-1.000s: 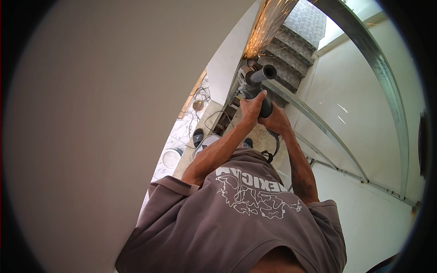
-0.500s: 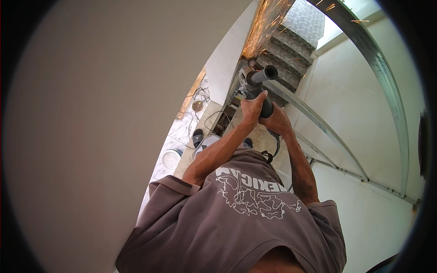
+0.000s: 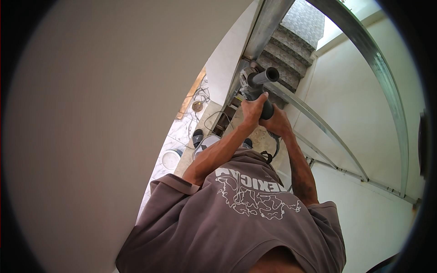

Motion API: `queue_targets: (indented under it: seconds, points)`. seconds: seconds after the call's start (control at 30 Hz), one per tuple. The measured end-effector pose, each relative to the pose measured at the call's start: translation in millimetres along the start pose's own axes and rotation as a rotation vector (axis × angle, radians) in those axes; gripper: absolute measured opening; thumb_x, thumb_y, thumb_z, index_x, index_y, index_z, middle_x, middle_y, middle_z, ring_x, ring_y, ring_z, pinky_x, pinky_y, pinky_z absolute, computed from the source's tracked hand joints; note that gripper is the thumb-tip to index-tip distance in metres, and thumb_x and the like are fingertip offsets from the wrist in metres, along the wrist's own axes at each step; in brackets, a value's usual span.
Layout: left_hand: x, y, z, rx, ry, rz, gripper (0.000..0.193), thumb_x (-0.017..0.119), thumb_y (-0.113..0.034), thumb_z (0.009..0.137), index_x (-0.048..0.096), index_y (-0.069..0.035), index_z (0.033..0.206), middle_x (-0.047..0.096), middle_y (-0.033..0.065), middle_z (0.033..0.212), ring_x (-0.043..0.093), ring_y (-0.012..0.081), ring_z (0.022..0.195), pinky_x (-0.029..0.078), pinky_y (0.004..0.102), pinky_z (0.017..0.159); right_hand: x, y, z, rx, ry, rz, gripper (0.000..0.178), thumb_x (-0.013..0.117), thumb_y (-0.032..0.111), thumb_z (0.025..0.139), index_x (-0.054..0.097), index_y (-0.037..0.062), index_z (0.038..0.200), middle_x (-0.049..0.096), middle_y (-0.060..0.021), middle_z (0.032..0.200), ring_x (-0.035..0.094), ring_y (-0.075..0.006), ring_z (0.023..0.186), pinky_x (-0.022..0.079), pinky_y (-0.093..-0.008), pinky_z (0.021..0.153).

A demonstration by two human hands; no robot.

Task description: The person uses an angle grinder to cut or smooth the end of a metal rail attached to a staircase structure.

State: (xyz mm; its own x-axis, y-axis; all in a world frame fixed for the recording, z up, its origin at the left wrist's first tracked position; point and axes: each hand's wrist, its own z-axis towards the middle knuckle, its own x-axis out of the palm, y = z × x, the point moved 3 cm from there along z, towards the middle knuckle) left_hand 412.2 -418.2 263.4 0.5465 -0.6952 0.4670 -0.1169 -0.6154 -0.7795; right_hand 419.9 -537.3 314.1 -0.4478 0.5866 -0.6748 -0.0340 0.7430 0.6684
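Both hands are closed around the dark body of an angle grinder (image 3: 250,89), held out in front of me. My left hand (image 3: 253,110) wraps the body from the left, its thumb lying along the top. On the other side, my right hand (image 3: 277,122) grips the rear end, its fingers partly hidden. The grinder's grey side handle points up and to the right, held by neither hand. At the far end, the tool's head sits against or close beside a metal beam (image 3: 265,31); the exact contact is hidden. A power cable (image 3: 277,144) hangs below my right hand.
A pale wall (image 3: 91,136) fills the left side. Stone steps (image 3: 287,52) lie beyond the grinder. Metal frame bars (image 3: 380,59) cross the right side. Down to the left are a white bucket (image 3: 171,160), a wooden board (image 3: 193,93) and tangled cables (image 3: 200,95) on the floor.
The orange sparks that sprayed from the grinder's head along the beam are gone. My hands and the grinder have barely moved.
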Motion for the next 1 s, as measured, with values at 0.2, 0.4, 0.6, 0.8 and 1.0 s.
queue_targets:
  seconds: [0.2, 0.4, 0.6, 0.8, 1.0]
  points:
    - [-4, -10, 1, -0.003, -0.060, -0.024, 0.033, 0.081, -0.021, 0.077, 0.072, 0.004, 0.096, 0.071, 0.0064, 0.092, 0.066, 0.0157, 0.079, 0.052, 0.0326, 0.075, 0, 14, 4, 0.012, 0.043, -0.052, 0.066, 0.082, 0.036, 0.064, 0.061, -0.0036, 0.113, 0.071, -0.0256, 0.101, 0.069, -0.0404, 0.099, 0.054, -0.0449, 0.085]
    - [-6, -10, 12, 0.047, -0.078, -0.036, 0.035, 0.081, -0.022, 0.077, 0.071, 0.004, 0.098, 0.071, 0.0076, 0.094, 0.066, 0.0164, 0.080, 0.052, 0.0328, 0.075, 1, 14, 14, -0.023, 0.036, -0.067, 0.065, 0.082, 0.035, 0.063, 0.062, -0.0029, 0.112, 0.071, -0.0254, 0.102, 0.069, -0.0401, 0.100, 0.054, -0.0442, 0.085]
    - [-3, -10, 12, -0.032, -0.055, -0.024, 0.034, 0.081, -0.020, 0.077, 0.069, 0.000, 0.102, 0.068, 0.0049, 0.094, 0.063, 0.0144, 0.081, 0.051, 0.0312, 0.075, -2, 12, 18, -0.001, 0.056, -0.079, 0.067, 0.082, 0.035, 0.062, 0.061, -0.0028, 0.114, 0.070, -0.0258, 0.102, 0.069, -0.0403, 0.100, 0.054, -0.0454, 0.084]
    - [-3, -5, 15, -0.009, -0.052, -0.032, 0.032, 0.082, -0.022, 0.077, 0.070, -0.001, 0.098, 0.067, 0.0029, 0.091, 0.062, 0.0129, 0.077, 0.050, 0.0293, 0.071, 0, 9, 19, 0.024, 0.059, -0.099, 0.069, 0.081, 0.034, 0.063, 0.059, -0.0024, 0.117, 0.070, -0.0252, 0.102, 0.069, -0.0406, 0.100, 0.054, -0.0460, 0.086]
    - [1, -1, 7, -0.029, -0.044, -0.052, 0.031, 0.082, -0.022, 0.077, 0.070, -0.002, 0.097, 0.066, 0.0018, 0.088, 0.062, 0.0121, 0.073, 0.050, 0.0296, 0.066, -3, 1, 13, 0.001, 0.046, -0.075, 0.068, 0.081, 0.034, 0.062, 0.060, -0.0023, 0.116, 0.071, -0.0247, 0.102, 0.069, -0.0401, 0.099, 0.054, -0.0457, 0.086]
